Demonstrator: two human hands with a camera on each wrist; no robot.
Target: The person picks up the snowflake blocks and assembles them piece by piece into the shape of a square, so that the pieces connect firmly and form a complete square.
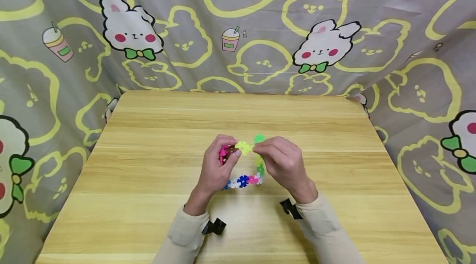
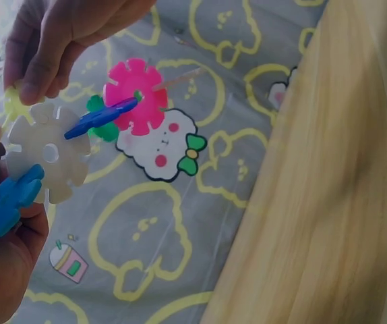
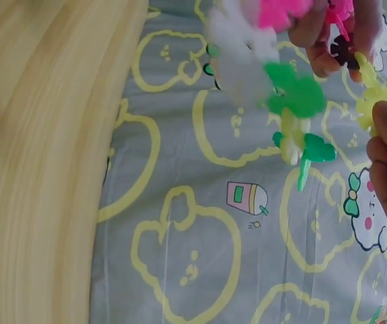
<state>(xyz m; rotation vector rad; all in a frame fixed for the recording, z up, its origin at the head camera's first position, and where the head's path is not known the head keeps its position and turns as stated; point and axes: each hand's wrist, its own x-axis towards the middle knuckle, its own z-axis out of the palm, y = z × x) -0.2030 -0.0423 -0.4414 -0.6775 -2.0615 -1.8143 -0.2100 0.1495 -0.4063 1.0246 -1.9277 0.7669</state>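
Observation:
A chain of interlocking plastic snowflake discs hangs in a loop between my hands above the table. My left hand [image 1: 215, 169] grips one end, where a pink disc [image 1: 223, 153] and, in the right wrist view, a dark brown disc [image 3: 342, 51] show. A yellow disc [image 1: 243, 147] stands between the two hands, joined to another yellow piece that my right hand [image 1: 284, 164] pinches with thumb and forefinger. Lower in the loop are a dark blue disc [image 1: 243, 181], a white disc [image 2: 48, 154] and a light blue disc [image 2: 10, 202]. A green disc [image 1: 259, 138] tops the far end beside the right fingers.
The wooden table [image 1: 156, 165] spreads under both hands. A grey patterned curtain [image 1: 260, 74] hangs along its back and sides. Black wrist mounts [image 1: 214, 227] sit on the beige sleeves [image 1: 323, 222].

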